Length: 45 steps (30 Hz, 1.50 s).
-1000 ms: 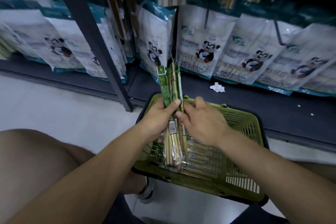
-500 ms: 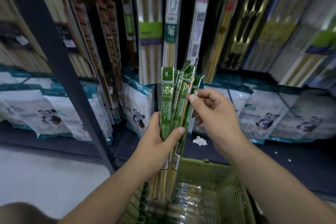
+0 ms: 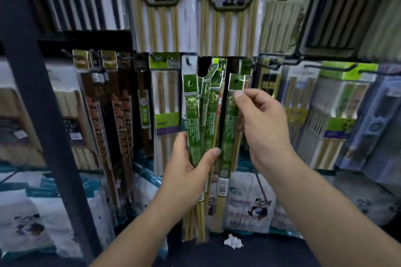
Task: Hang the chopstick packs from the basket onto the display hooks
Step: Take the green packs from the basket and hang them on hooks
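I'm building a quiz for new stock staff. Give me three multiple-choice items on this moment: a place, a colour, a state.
1. Where is the single pack relative to the bundle? A: right of it. B: below it. C: behind it.
2. What is the held packs' main label colour? A: red. B: green. C: blue.
3. How does the right hand hold the single pack? A: flat on its palm. B: pinched near the top. C: not at all.
Key: 1 A, the left hand grips the bundle to its left; 2 B, green dominates; 3 B, thumb and finger meet at its top.
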Available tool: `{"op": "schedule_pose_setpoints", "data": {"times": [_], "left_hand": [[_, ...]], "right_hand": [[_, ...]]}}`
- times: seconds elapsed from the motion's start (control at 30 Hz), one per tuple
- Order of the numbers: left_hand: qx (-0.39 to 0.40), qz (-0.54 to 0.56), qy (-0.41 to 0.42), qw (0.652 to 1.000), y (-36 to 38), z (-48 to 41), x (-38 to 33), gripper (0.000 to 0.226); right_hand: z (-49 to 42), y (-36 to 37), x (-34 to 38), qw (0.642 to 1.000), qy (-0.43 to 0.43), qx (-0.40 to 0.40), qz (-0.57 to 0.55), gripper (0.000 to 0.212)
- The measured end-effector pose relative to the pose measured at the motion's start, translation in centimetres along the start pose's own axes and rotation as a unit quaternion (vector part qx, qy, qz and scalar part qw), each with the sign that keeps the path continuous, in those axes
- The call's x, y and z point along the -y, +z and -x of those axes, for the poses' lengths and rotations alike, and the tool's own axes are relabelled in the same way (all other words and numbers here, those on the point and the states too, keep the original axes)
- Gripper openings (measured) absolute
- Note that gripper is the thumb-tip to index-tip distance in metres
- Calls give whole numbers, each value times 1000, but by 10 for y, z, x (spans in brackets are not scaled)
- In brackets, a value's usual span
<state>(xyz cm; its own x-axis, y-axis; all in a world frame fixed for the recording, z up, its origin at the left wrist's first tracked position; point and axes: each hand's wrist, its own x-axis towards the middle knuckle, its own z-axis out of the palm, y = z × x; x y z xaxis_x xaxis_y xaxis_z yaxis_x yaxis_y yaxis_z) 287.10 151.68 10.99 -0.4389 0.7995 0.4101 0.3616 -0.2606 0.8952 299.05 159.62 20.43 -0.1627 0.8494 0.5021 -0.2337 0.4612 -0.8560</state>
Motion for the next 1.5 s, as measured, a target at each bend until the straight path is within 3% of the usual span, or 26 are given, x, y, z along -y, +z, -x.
{"op": "schedule_pose_setpoints", "data": {"times": [0.1,0.37,0.57,1.03,1.2,1.4,1.5], "left_hand": [[-2,43,-2,999,7,-5,-4,91],[-2,72,5,997,10,-7,-11,96],[6,73,-3,997,14,-8,-8,82],[22,96,-5,995,16,-6,-6,85],[31,95,18,995,17,-2,-11,72],[24,88,54,994,16,-2,-13,38],[23,95,48,994,16,-4,-11,47]], "right_hand": [[-15,-3,12,999,-21,-27,-7,32],[-34,-14,17,997,-24,-70,-20,29],[-39,-15,16,997,-13,-72,3,35],[-42,-8,18,997,0,-77,4,33],[-48,-7,13,996,-5,-92,12,34],[-52,-9,6,994,3,-95,49,32],[-50,-12,6,994,5,-93,61,29]]}}
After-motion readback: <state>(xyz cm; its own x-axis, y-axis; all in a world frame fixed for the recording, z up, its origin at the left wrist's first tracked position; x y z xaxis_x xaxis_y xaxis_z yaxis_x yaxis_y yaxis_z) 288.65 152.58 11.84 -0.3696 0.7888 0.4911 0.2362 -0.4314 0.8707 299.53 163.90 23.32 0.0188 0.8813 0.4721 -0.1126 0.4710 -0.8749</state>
